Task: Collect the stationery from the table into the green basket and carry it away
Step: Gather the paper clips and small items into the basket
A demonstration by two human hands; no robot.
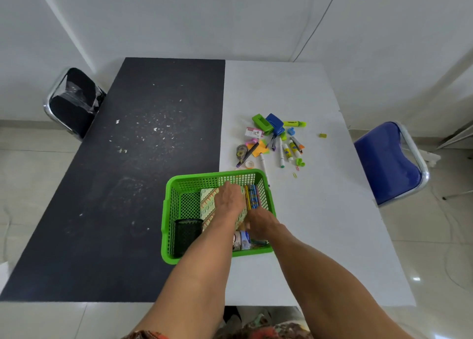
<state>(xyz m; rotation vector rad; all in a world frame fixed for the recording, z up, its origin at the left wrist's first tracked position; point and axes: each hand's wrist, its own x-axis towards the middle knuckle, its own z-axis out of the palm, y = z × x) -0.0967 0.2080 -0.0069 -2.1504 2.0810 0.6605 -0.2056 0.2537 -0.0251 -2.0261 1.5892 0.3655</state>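
Sitting by the tabletop's near edge, the green basket [171,210] looks light and stiff, so hold both side rims. The left hand [229,197] rests on a notebook [207,205] inside. The right hand [258,223] dips in beside it. Their fingers are hidden, so I cannot tell the grip. Loose stationery [259,149] lies just past the basket.

The green rectangular basket [215,174] is plastic lattice, the black cylindrical pen cup [186,233] fine mesh. The counter [320,223] is half matt black, half smooth white.
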